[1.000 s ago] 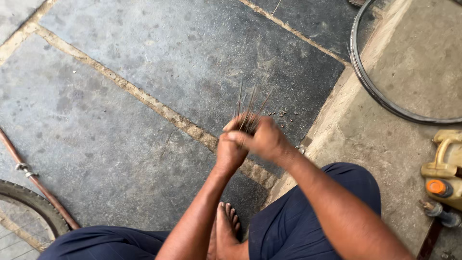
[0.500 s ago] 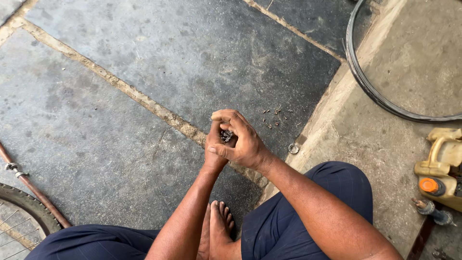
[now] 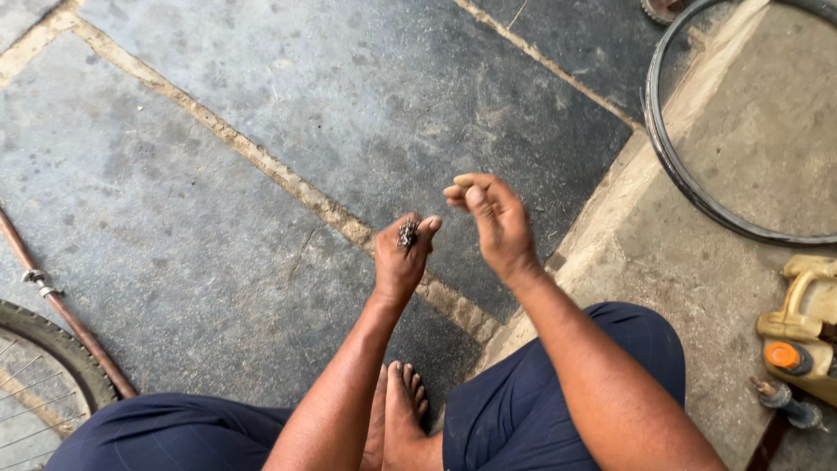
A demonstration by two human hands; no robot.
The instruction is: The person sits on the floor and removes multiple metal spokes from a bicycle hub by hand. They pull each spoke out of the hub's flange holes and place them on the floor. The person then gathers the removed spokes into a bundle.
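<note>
Since half a second ago our hands have come apart: they were clasped together, and now the left hand [image 3: 399, 266] alone pinches a small dark metal cluster [image 3: 407, 233] between thumb and fingers, raised over the stone floor [image 3: 218, 174] near its pale joint line. Our right hand [image 3: 495, 220] hangs just beside it, fingers loosely curled, seemingly empty, though blur hides the fingertips. At the floor's right edge sits a yellow container [image 3: 806, 336] with an orange cap, beside a bare wheel rim [image 3: 689, 174].
</note>
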